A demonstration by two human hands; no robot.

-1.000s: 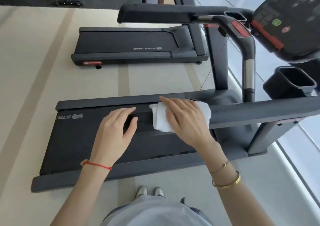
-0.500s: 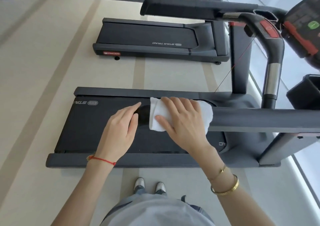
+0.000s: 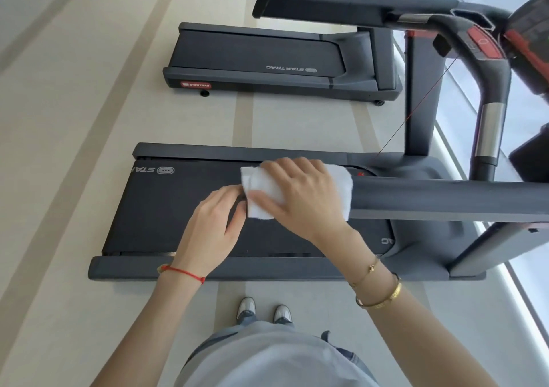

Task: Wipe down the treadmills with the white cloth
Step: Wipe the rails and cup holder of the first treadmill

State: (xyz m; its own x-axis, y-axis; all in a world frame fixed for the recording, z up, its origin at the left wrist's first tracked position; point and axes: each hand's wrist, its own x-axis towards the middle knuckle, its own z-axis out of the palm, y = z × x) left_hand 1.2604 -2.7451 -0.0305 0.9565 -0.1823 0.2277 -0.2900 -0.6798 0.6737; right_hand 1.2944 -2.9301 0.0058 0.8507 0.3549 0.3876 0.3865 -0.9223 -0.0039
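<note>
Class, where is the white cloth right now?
In the head view, centre frame: the white cloth lies over the near handrail's end, under the right hand, the left hand beside it.

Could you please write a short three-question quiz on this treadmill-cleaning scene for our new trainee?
1. True or false: the white cloth lies on the handrail of the near treadmill.
2. Which hand lies on top of the cloth? A) left hand B) right hand C) neither
3. Fill in: the left wrist wears a ____ string bracelet.

Key
1. True; the cloth wraps the rail's free end.
2. B; the right hand's fingers spread over the cloth, while the left hand touches the rail end beside it.
3. Red.
</note>
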